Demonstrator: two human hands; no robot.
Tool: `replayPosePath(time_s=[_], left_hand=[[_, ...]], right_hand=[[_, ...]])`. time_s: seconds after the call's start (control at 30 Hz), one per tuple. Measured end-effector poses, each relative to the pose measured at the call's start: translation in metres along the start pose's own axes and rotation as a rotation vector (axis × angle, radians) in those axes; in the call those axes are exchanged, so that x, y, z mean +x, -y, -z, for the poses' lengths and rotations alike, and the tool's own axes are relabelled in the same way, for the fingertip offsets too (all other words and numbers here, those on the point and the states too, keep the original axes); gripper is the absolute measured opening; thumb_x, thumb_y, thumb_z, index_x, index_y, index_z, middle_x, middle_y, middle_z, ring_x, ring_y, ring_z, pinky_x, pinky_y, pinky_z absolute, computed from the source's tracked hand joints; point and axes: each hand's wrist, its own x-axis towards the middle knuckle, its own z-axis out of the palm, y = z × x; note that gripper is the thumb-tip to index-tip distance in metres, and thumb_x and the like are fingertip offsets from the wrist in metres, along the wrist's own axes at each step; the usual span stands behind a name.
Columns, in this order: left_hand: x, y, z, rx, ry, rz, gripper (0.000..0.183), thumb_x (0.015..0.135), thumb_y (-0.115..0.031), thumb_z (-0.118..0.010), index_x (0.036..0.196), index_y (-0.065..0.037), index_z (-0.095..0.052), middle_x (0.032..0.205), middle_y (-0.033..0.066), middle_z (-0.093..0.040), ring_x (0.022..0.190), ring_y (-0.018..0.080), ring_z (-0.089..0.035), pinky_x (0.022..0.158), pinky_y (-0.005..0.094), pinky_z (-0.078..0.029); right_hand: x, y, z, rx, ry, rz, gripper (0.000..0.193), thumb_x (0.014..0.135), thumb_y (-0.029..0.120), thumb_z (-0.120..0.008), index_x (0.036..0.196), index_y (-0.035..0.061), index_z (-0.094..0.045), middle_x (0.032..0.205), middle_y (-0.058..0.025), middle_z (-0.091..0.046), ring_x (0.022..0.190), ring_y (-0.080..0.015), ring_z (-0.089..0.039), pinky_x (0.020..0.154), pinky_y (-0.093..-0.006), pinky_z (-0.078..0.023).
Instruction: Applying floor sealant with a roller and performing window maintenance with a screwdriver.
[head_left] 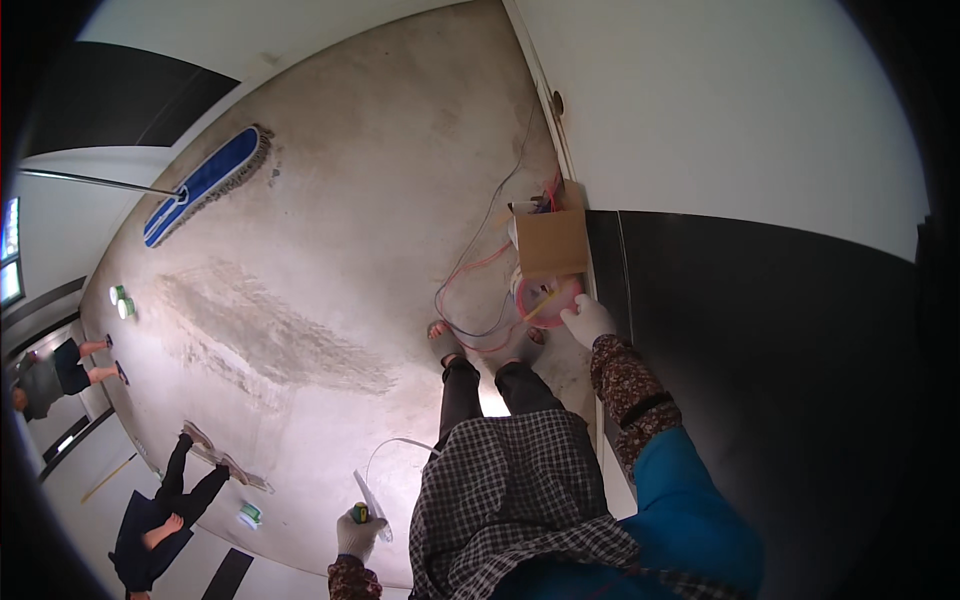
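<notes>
I stand on a bare concrete floor (330, 260) beside a wall. My right hand (586, 320), in a white glove, reaches out to a pink coil of cable (548, 298) by the wall and touches or grips a thin yellow piece there. A brown cardboard box (552, 243) sits just beyond the coil, with red and dark wires (470, 290) trailing over the floor. My left hand (358, 534), also gloved, hangs low at my side and holds a small yellow-green tool with a pale strip or cable looping from it.
A blue flat mop (205, 183) with a long handle lies far left. Two green rolls (121, 301) sit near the left wall, another (250, 514) near a person sitting on the floor (160, 520). A second person (55, 375) crouches at the left edge.
</notes>
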Motion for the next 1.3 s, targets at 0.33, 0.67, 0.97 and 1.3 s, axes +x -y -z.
replayPosePath(time_s=[0.33,0.67,0.97,1.3], left_hand=[[0.093,0.001,0.003,0.207,0.037,0.039,0.020,0.076,-0.005,-0.075,0.075,-0.002,-0.056,0.071,0.0008,-0.058,0.065,0.0132,-0.050,0.062,0.0306,-0.044],[0.104,-0.044,-0.002,0.240,0.059,0.036,0.021,0.075,-0.003,-0.075,0.071,-0.005,-0.055,0.067,-0.0022,-0.053,0.064,0.0100,-0.045,0.060,0.0286,-0.042],[0.090,-0.063,0.003,0.232,0.040,0.066,0.023,0.074,-0.006,-0.075,0.069,-0.007,-0.052,0.066,-0.0038,-0.048,0.063,0.0103,-0.041,0.059,0.0282,-0.038],[0.096,-0.084,0.004,0.304,0.067,0.010,0.022,0.074,-0.007,-0.075,0.071,-0.005,-0.053,0.067,-0.0024,-0.049,0.063,0.0112,-0.042,0.058,0.0295,-0.038]], right_hand=[[0.187,-0.019,-0.049,0.195,-0.534,-0.258,0.068,0.080,0.042,-0.071,0.126,-0.0042,-0.053,0.119,-0.0251,-0.062,0.111,-0.0398,-0.060,0.096,-0.0462,-0.047],[0.197,0.050,-0.077,1.181,-0.077,-0.164,0.059,0.080,0.036,-0.075,0.116,-0.0088,-0.060,0.110,-0.0166,-0.066,0.100,-0.0234,-0.065,0.085,-0.0334,-0.050],[0.124,0.142,-0.092,0.860,0.033,-0.043,0.047,0.085,0.030,-0.067,0.115,-0.0051,-0.062,0.110,-0.0195,-0.068,0.103,-0.0293,-0.064,0.086,-0.0366,-0.048],[0.134,0.081,-0.107,0.805,-0.047,0.062,0.041,0.084,0.022,-0.068,0.116,-0.0019,-0.061,0.106,-0.0181,-0.069,0.098,-0.0274,-0.067,0.084,-0.0359,-0.050]])
